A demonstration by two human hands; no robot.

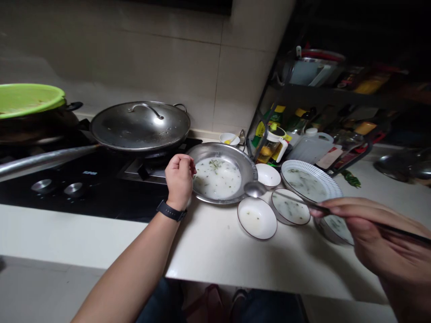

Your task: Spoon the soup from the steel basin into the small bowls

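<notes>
My left hand (pixel 180 179) hangs at the near rim of a steel plate (pixel 218 175) of milky liquid with green flecks, its fingers pinched together; anything between them is hidden. My right hand (pixel 377 237) grips the long handle of a metal spoon (pixel 255 189), whose bowl sits above the white bowls. Several bowls with the same flecked liquid stand below it, among them a small one (pixel 257 218), another (pixel 290 207), a large striped-rim bowl (pixel 305 184) and one half hidden under my right hand (pixel 336 229). A small white bowl (pixel 268 175) stands behind them.
A lidded steel wok (pixel 140 126) sits on a black gas hob (pixel 67 188), with a green-lidded pot (pixel 28 99) to its left. Behind the bowls stand a small dish (pixel 229 139), a plastic jug (pixel 311 146) and a rack of bottles (pixel 303 89). The white counter's front edge (pixel 101 237) runs below.
</notes>
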